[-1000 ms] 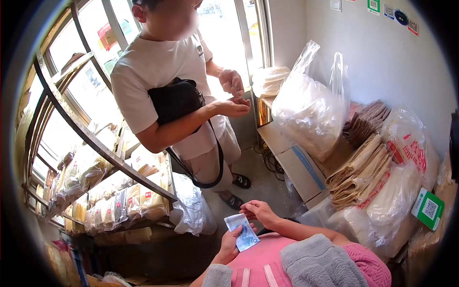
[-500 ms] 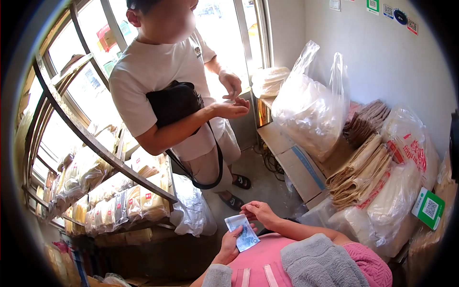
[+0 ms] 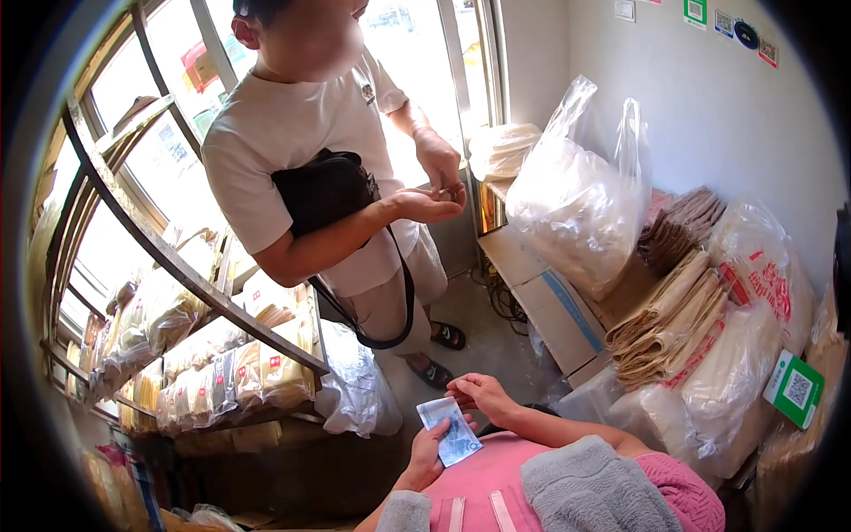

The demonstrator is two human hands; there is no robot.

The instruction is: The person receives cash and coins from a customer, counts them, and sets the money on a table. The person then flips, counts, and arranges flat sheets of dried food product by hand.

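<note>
The left hand (image 3: 427, 454) pinches a blue-and-white rectangular paper banknote (image 3: 454, 437) in front of the pink cloth garment (image 3: 474, 479). The right hand (image 3: 486, 396) curls loosely beside it; whether it grips anything, I cannot tell. A light, flat thumb pinch should steady the note without creasing.
</note>
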